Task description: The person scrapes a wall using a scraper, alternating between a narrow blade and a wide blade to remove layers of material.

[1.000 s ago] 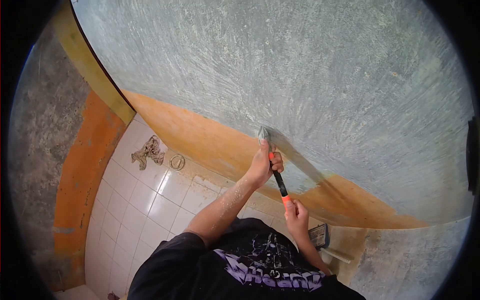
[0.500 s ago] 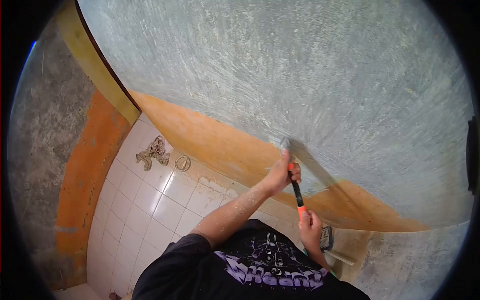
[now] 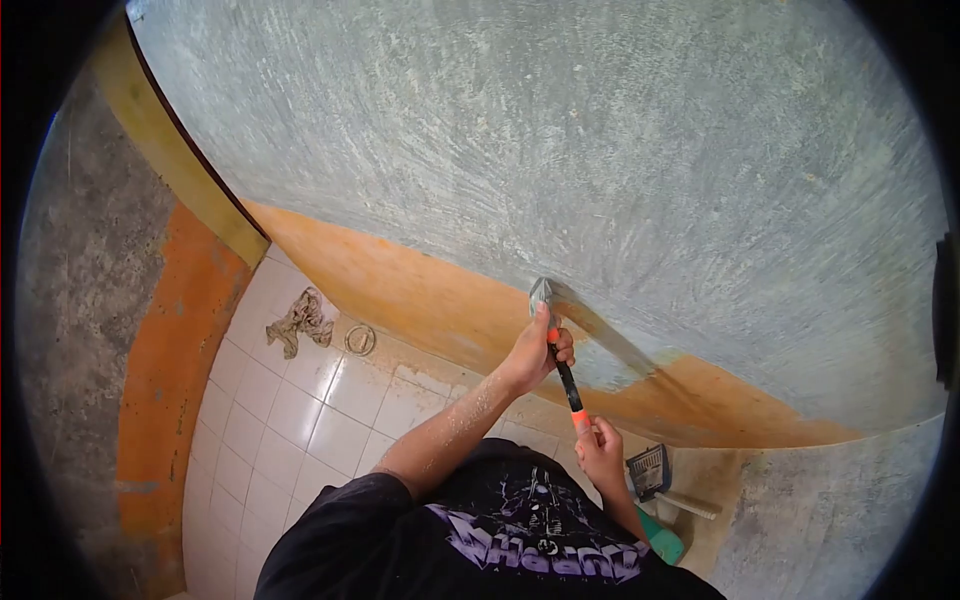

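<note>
A long-handled scraper, black with orange bands, slants up toward the wall. Its metal blade meets the wall where the grey surface borders the orange strip. My left hand is wrapped around the handle just below the blade, thumb stretched along it toward the metal. Lower down, my right hand grips the orange butt end. Pale dust speckles my left forearm. Part of the blade is hidden by my left thumb.
Grey wall rises ahead above an orange strip. On the white tiled floor lie a crumpled rag and a ring-shaped object. A dark blue slotted object and a green item are at right.
Both hands and the scraper have shifted left along the wall. The view has moved slightly too, and more of the blue slotted object and green item shows.
</note>
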{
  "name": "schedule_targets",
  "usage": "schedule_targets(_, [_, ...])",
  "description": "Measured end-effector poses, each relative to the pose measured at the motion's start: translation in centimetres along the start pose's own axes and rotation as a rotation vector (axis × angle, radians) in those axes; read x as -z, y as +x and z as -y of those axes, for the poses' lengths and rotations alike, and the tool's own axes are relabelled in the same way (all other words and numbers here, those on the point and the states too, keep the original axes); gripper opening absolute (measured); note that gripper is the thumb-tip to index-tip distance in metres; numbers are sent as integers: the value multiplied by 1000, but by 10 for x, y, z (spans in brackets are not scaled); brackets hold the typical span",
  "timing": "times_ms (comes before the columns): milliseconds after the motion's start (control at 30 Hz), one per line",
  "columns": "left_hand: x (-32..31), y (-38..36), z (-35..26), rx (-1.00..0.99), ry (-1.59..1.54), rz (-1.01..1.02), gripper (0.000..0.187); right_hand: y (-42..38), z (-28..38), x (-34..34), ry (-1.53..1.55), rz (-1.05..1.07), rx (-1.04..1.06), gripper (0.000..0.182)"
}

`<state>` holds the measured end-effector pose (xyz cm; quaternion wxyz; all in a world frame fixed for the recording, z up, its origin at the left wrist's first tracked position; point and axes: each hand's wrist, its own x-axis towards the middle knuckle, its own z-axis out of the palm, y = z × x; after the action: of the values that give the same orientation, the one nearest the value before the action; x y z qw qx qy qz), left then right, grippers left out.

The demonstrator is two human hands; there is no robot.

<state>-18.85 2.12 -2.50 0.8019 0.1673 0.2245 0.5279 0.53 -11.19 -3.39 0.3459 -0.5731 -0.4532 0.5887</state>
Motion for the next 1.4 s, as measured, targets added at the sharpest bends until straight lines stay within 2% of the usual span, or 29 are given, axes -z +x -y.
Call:
schedule_targets(167, [-28, 2, 21, -16, -6, 103, 49, -17, -2, 24, 161, 89, -23, 22])
schedule_targets(300, [-73, -4, 44, -22, 43, 82, 49, -30, -8, 65, 238, 140, -44, 23])
schedule_targets(400, [-82, 4, 67, 54, 29, 81, 49, -34, -13, 90, 396, 256, -97, 25])
schedule_targets(567, [-87, 19, 91, 18, 21, 65, 48, -33, -24, 110, 505, 404, -135, 31])
schedule_targets(867, [-91, 23, 100, -47, 28, 20, 51, -34, -9, 110, 253, 166, -119, 33])
schedule_targets(967, [-85, 24, 95, -42, 51, 27, 51, -34, -15, 91, 224, 136, -93, 34])
schedule_targets(1400, [-89, 23, 100, -30, -12, 11, 52, -40, -14, 93, 253, 15, -76, 32])
